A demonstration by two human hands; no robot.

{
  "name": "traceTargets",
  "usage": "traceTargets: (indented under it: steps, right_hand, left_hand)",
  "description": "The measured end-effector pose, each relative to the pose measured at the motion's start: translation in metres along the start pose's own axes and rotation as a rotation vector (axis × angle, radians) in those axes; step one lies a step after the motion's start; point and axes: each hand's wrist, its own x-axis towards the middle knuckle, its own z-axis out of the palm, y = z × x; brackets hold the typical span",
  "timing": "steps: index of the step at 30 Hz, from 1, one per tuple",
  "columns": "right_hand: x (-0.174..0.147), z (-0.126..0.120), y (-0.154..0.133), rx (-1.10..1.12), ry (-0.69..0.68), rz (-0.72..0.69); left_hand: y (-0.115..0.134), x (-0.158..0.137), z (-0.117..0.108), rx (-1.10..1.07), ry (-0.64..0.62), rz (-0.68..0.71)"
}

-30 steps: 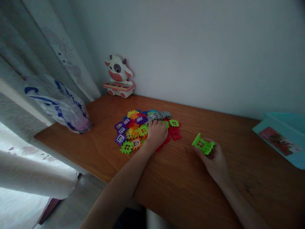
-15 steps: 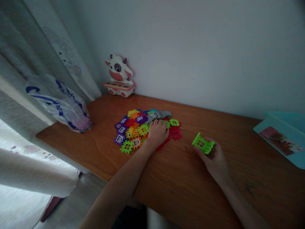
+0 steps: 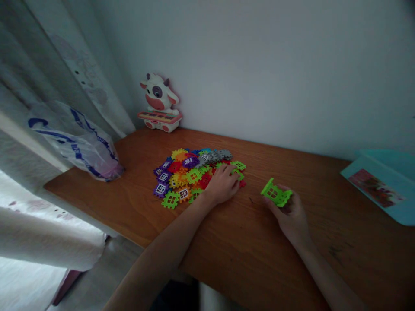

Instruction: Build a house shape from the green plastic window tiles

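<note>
While my right hand (image 3: pixel 293 220) grips the green block (image 3: pixel 276 196) between thumb and fingers, I'm looking straight at its window-like grid, with a raised panel on its left edge. It's out to the right of the pile (image 3: pixel 180 178), apart from it, and I can't tell whether it touches the table (image 3: pixel 259 250) below. Over to my left hand (image 3: pixel 223 183): fingers curled, palm down, right at the pile's right end, fingertips on or just over a green tile (image 3: pixel 239 173). Is it pinching that piece? From here I can't tell; the fingers cover too much.

Plenty of colour around it: purple tiles (image 3: pixel 161 189) along the left edge, a gray row (image 3: pixel 216 156) at the back, an orange tile (image 3: pixel 183 194) up front. Behind, the cow toy (image 3: pixel 158 101) stands near the wall (image 3: pixel 259 77); a plastic bag (image 3: pixel 92 151) sits far left, a pale blue container (image 3: pixel 400 172) far right.
</note>
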Motion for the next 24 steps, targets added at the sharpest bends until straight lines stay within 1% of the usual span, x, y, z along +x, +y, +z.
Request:
traceTargets:
  steps: [2,5,7,8,9,11,13,16,18,20,24]
  right_hand:
    - [0.000,0.001,0.001,0.014,0.019,-0.009]
    - [0.001,0.001,0.000,0.031,0.031,-0.011]
    - [0.000,0.002,-0.002,0.042,0.013,0.000]
    - [-0.001,0.002,-0.003,0.046,-0.001,0.008]
    - [-0.001,0.002,-0.004,0.049,-0.016,0.014]
    - [-0.003,0.001,-0.006,0.049,-0.052,0.026]
    - [-0.004,0.000,-0.008,0.046,-0.085,0.031]
    - [-0.006,-0.001,-0.006,0.062,-0.145,0.035]
    - [-0.005,-0.002,-0.004,0.082,-0.187,0.028]
    - [-0.004,-0.003,-0.001,0.083,-0.212,0.005]
    - [-0.004,-0.005,0.003,0.022,-0.175,-0.116]
  left_hand:
    - [0.003,-0.001,0.000,-0.075,-0.044,0.143]
    - [0.006,-0.002,0.001,-0.156,-0.168,0.341]
    - [0.008,-0.004,0.002,-0.215,-0.223,0.408]
    - [0.009,-0.005,0.002,-0.247,-0.233,0.410]
    - [0.011,-0.005,0.002,-0.278,-0.231,0.388]
    - [0.014,-0.004,0.000,-0.339,-0.206,0.296]
    - [0.017,-0.003,-0.004,-0.426,-0.158,0.154]
    - [0.022,0.000,-0.006,-0.661,-0.114,-0.034]
    - [0.025,0.001,-0.005,-0.852,-0.130,-0.091]
    - [0.029,0.002,0.000,-1.026,-0.163,-0.116]
    - [0.033,0.001,0.012,-1.282,-0.182,-0.192]
